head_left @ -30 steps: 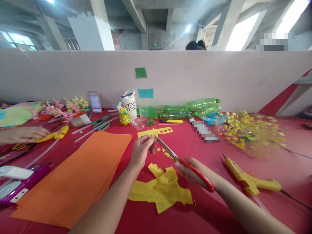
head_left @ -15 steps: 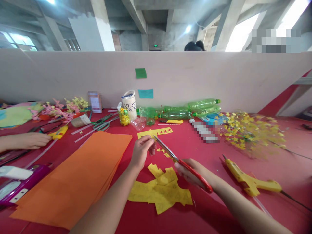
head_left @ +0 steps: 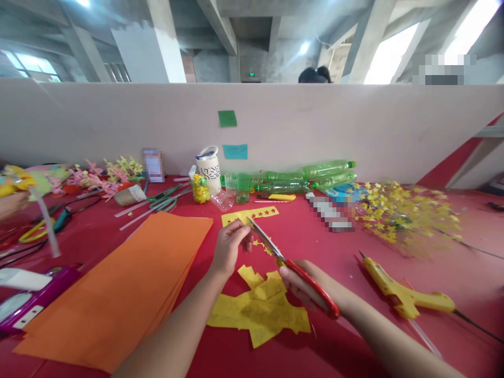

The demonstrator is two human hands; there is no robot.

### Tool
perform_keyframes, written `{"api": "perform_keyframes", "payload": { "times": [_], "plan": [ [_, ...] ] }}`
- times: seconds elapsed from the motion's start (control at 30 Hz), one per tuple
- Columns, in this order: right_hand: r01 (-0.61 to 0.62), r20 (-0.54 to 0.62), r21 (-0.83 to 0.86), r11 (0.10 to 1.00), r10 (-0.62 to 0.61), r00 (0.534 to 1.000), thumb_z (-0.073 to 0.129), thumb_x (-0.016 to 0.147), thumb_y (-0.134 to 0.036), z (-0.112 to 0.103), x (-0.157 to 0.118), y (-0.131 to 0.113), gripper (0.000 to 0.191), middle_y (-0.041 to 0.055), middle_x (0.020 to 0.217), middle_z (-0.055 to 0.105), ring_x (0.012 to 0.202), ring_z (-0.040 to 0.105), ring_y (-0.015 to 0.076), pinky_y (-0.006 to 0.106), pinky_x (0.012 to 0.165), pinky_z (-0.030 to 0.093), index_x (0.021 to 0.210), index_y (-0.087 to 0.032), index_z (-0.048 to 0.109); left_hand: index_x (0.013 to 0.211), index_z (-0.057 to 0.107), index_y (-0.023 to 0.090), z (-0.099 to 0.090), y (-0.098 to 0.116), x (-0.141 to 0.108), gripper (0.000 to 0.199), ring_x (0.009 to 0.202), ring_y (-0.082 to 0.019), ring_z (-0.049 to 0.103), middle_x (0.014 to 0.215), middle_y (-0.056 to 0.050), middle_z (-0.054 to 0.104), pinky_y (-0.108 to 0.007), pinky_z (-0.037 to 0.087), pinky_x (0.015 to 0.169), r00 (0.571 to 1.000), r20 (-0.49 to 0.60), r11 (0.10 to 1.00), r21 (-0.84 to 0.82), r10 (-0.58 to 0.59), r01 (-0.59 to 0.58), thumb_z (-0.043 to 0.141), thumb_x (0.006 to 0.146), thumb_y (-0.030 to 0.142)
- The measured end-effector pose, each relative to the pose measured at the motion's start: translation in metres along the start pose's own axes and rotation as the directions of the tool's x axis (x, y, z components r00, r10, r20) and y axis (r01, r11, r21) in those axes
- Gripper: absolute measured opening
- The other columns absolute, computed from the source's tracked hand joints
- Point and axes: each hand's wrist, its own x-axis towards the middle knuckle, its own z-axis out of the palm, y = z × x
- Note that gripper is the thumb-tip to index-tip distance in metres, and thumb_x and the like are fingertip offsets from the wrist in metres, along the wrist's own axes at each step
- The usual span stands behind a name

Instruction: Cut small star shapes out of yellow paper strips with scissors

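Note:
My right hand (head_left: 305, 283) is closed round the red handles of the scissors (head_left: 295, 273), whose blades point up and left to the fingertips of my left hand (head_left: 232, 244). Those fingertips are pinched together on something too small to make out. Just beyond them lies a yellow strip (head_left: 265, 212) with star-shaped holes. Small yellow stars (head_left: 258, 243) lie on the red table behind the blades. Crumpled yellow paper pieces (head_left: 260, 312) are spread below both hands.
Orange sheets (head_left: 118, 294) lie left of my left arm. A yellow glue gun (head_left: 405, 294) rests at the right, near a bunch of yellow stars (head_left: 401, 215). Green bottles (head_left: 283, 185) and a white cup (head_left: 210, 170) stand or lie by the partition. Another person's hand (head_left: 13, 203) is at far left.
The other person's hand has lifted the yellow glue gun at the left up and toward the left edge. My right hand and the scissors have shifted slightly left and down.

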Motion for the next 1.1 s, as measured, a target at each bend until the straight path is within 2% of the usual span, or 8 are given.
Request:
{"api": "perform_keyframes", "payload": {
  "times": [0.4,0.63,0.8,1.1],
  "plan": [
    [0.020,0.064,0.074,0.997,-0.025,0.998,0.049,0.084,-0.065,-0.0002,0.0012,0.0074,0.050,-0.0110,0.043,0.029,0.037,0.028,0.0044,0.020,0.041,0.023,0.069,-0.019,0.043,0.064,0.059,0.015,0.0015,-0.0019,0.0003,0.021,0.045,-0.008,0.050,0.055,0.002,0.057,-0.021,0.037,0.043,0.999,-0.012,0.994,-0.101,-0.047,0.046,0.060,0.080,0.028],
    [0.009,0.023,0.047,0.999,-0.010,1.000,0.046,0.082,-0.070,0.0024,0.0034,0.0048,0.052,-0.0117,0.040,0.028,0.035,0.027,0.0046,0.020,0.041,0.027,0.067,-0.020,0.041,0.064,0.060,0.015,0.0008,-0.0022,0.0008,0.020,0.045,-0.008,0.050,0.055,0.001,0.057,-0.021,0.038,0.044,0.999,-0.002,0.990,-0.132,-0.052,0.052,0.060,0.081,0.027],
    [-0.023,-0.023,0.020,1.000,0.023,0.999,0.046,0.077,-0.074,0.0052,0.0058,0.0049,0.056,-0.0107,0.040,0.029,0.034,0.029,0.0048,0.020,0.038,0.023,0.063,-0.021,0.038,0.064,0.060,0.015,0.0011,-0.0020,0.0007,0.021,0.045,-0.008,0.050,0.055,0.001,0.057,-0.021,0.037,0.043,0.999,-0.012,0.993,-0.111,-0.046,0.044,0.060,0.080,0.028],
    [-0.023,-0.033,0.037,0.999,0.024,0.999,0.044,0.078,-0.075,0.0084,0.0067,0.0066,0.057,-0.0110,0.035,0.030,0.033,0.028,0.0050,0.021,0.041,0.028,0.063,-0.021,0.039,0.064,0.060,0.015,0.0008,-0.0032,0.0015,0.021,0.045,-0.008,0.050,0.055,0.001,0.057,-0.021,0.038,0.043,0.999,-0.005,0.992,-0.113,-0.049,0.048,0.061,0.080,0.028]
  ]
}}
